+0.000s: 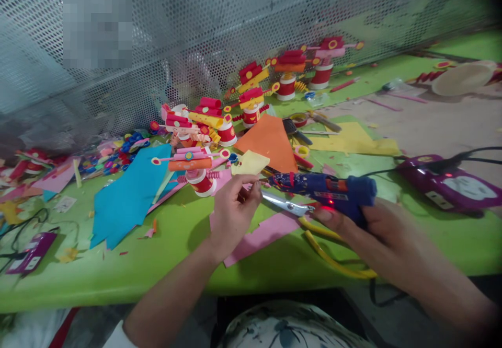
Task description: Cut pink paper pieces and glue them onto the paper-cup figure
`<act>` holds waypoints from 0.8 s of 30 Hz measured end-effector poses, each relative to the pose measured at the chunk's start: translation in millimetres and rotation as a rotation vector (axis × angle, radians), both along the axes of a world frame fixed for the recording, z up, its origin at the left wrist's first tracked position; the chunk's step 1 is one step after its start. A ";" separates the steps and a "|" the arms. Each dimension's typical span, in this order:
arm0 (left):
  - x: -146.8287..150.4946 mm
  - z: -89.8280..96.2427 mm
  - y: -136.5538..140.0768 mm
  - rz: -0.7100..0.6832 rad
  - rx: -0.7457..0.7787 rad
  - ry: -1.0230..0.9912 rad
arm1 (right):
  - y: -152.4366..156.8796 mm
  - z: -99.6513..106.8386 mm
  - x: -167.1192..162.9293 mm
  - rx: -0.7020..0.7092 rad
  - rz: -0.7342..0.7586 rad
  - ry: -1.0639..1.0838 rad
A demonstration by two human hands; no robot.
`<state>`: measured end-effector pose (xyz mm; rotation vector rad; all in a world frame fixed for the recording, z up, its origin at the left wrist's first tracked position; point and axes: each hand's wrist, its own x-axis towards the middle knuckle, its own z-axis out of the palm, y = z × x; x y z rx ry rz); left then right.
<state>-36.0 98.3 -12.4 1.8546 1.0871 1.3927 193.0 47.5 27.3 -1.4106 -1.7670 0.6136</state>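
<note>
My right hand (386,235) is closed around a dark blue hot glue gun (314,187) with a red light glowing on its side. The gun's nozzle points left, right beside the fingertips of my left hand (237,204). Those fingers are pinched together; whatever lies between them is too small or hidden to name. Under the gun, scissors (284,201) with yellow handles lie on a strip of pink paper (262,238). Just beyond my left hand is a pale yellow paper piece (250,163). Left of it stands a paper-and-cup figure (201,181) with coiled pink arms.
Several similar red and yellow figures (286,84) line the mesh partition (219,29). Blue paper (131,196), orange paper (269,139) and yellow paper (353,139) lie on the green table (157,275). Purple power strips with cables (443,183) sit at right and far left.
</note>
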 end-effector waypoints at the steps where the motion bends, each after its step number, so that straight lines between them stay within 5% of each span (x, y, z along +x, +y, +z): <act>1: 0.3 0.3 -0.1 -0.004 0.008 -0.006 | 0.0 0.5 -0.2 0.003 0.010 0.004; 16: 1.1 1.9 -1.6 -0.001 -0.125 -0.087 | 0.5 1.7 0.1 0.070 -0.001 -0.006; 24: 1.0 1.8 0.7 -0.022 -0.291 -0.213 | -10.2 -0.8 6.8 -0.049 -0.020 -0.003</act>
